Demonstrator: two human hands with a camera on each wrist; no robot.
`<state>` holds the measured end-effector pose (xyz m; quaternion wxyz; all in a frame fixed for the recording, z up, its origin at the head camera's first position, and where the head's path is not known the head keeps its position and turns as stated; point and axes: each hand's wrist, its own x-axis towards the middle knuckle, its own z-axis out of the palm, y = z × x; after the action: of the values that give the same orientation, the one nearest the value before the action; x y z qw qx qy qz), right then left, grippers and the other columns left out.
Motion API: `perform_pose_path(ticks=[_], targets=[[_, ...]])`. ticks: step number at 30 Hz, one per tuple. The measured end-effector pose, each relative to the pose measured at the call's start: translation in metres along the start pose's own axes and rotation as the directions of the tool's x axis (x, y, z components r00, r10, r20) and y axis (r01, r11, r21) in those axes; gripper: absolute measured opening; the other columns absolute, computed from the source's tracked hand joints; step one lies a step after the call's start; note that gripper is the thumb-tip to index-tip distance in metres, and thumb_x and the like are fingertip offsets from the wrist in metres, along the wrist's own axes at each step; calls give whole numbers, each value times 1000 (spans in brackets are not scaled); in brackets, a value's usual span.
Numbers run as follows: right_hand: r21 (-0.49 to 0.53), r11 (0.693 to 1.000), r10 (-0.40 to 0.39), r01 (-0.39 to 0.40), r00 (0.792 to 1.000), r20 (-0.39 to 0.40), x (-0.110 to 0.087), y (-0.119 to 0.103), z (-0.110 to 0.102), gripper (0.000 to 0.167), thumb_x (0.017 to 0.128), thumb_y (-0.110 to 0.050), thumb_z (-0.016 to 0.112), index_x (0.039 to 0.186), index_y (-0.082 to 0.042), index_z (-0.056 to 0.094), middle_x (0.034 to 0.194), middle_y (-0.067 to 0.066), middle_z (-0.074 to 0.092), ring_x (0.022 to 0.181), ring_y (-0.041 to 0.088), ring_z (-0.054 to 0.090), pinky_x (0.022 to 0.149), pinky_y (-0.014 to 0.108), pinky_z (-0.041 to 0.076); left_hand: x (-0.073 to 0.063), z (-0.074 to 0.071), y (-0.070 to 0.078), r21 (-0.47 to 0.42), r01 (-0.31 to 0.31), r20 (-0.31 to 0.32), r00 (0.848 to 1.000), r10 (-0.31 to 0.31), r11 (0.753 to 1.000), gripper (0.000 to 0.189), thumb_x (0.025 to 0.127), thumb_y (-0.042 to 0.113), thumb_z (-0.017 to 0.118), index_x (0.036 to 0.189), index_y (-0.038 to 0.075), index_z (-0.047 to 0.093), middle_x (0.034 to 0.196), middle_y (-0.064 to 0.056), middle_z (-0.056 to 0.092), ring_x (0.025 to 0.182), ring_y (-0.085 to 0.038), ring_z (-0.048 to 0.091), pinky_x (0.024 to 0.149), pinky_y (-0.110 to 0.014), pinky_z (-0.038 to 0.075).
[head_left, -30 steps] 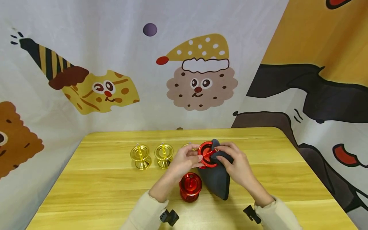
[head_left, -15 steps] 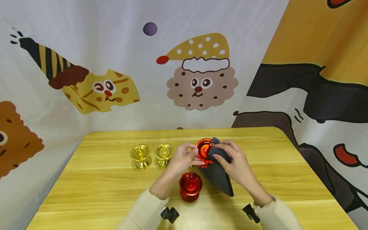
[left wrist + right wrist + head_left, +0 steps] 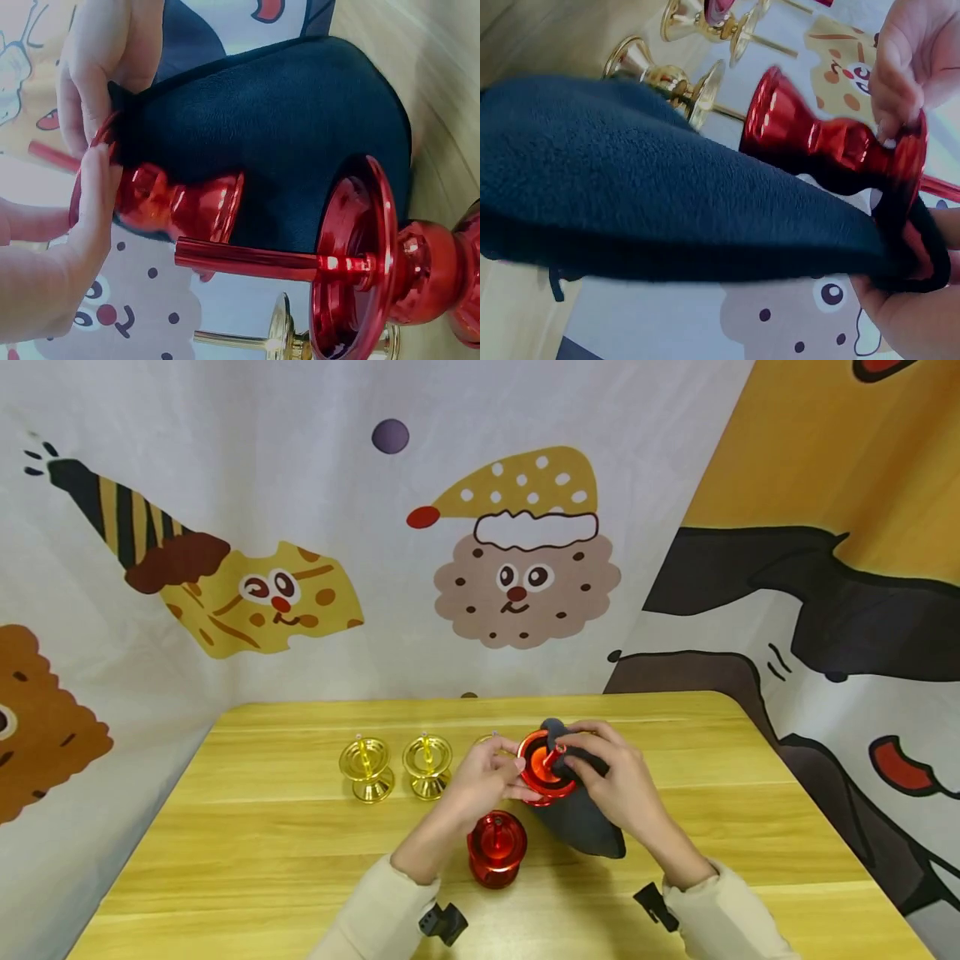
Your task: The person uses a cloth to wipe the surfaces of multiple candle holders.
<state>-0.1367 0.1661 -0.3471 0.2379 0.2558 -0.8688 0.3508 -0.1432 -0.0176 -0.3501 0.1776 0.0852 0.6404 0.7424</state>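
Left hand (image 3: 483, 781) holding red candlestick (image 3: 542, 766), waist (image 3: 814, 139) visible in wrist views, not head

Looks like a curtained nook — cartoon drape (image 3: 390, 568), wood-grain table (image 3: 285, 852).

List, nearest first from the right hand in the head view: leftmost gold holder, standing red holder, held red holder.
1. Held red holder: just left of the right hand.
2. Standing red holder: left and lower in view.
3. Leftmost gold holder: farthest left.
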Motion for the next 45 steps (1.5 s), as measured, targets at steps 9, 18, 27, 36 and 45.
perform_pose_path(ticks=[9,18,27,36,45], targets=[[90,978,192,-189,981,-28,-11,-8,3,29,75,6,70,102,-1,66,106,15,56,92,30,59,70,43,54,0,1,-1,15,-44,-28,999,45,999,20,94,-3,42,112,-12,41,86,-22,55,71,-32,64,72,-37,54],[100,985,141,-140,990,-10,1,-3,-6,28,74,12,68,98,-2,69,108,11,60,100,27,57,77,42,51,6,-4,4,9,8,-36,999,-8,1000,25,94,9,50,106,-13,54,92,-17,58,72,-20,64,73,-34,54],[87,967,241,-241,970,9,-10,-11,5,27,77,1,71,103,1,65,107,15,54,92,30,58,71,41,54,5,2,-1,-91,-22,-134,991,10,996,16,92,-5,48,105,-13,46,86,-14,47,65,-16,58,69,-33,55],[-3,981,194,-194,978,-75,-13,-14,10,25,72,6,73,96,4,64,102,17,52,90,34,56,70,47,51,2,6,-5,-96,-51,-118,992,40,994,16,91,-5,49,105,-13,47,86,-13,47,70,-18,57,70,-34,55],[324,940,150,-109,983,-107,-2,0,-13,28,75,16,65,101,6,64,105,15,55,92,10,56,68,15,51,4,-12,4,-176,-13,-16,1000,10,984,24,95,-2,43,111,-19,47,92,-15,57,73,-15,61,76,-32,53]])
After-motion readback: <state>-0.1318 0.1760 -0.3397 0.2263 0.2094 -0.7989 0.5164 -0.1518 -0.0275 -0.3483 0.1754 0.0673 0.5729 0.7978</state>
